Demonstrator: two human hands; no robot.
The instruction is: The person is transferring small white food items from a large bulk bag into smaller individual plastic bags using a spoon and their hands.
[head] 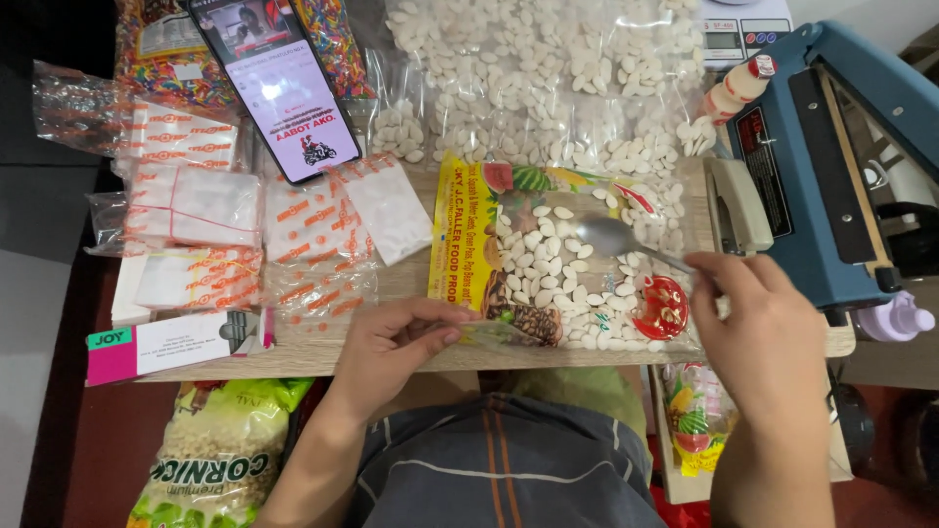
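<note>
Pinching the near edge of the clear printed seed bag with the left hand, the person needed that grip steady while the right hand, fingers closed round the metal spoon, worked just beyond among the white seeds.

**Packing table, fully loaded**

A light wooden table carries a printed seed bag at centre. At 12 o'clock lies a large clear bag of white seeds. At 9 o'clock sit stacks of small orange-printed plastic bags. At 3 o'clock stands a blue heat sealer. A pink-and-white box lies at 8 o'clock.
</note>
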